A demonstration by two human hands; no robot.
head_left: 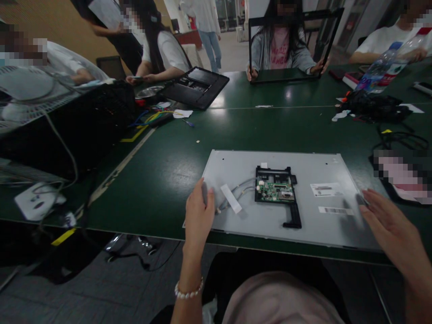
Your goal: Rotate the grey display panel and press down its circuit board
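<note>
A grey metal-backed display panel [236,162] lies face down near the table's front edge. On its back sits a black plastic bracket [295,217] holding a green circuit board [275,191]. Grey cables [241,185] run left from the board, beneath a strip of white tape [231,199]. My left hand [198,211] is at the panel's left edge, thumb over the back and fingers along the side. At the right edge, my right hand [388,220] has its thumb and fingertips against the side; part of its grip is hidden.
Across the green table [168,166], a person holds up a black frame [286,80]. A black monitor housing [195,87] lies at back left, near a fan [27,90]. Plastic bottles [378,69], a black bag [374,105] and a phone [401,175] are to the right.
</note>
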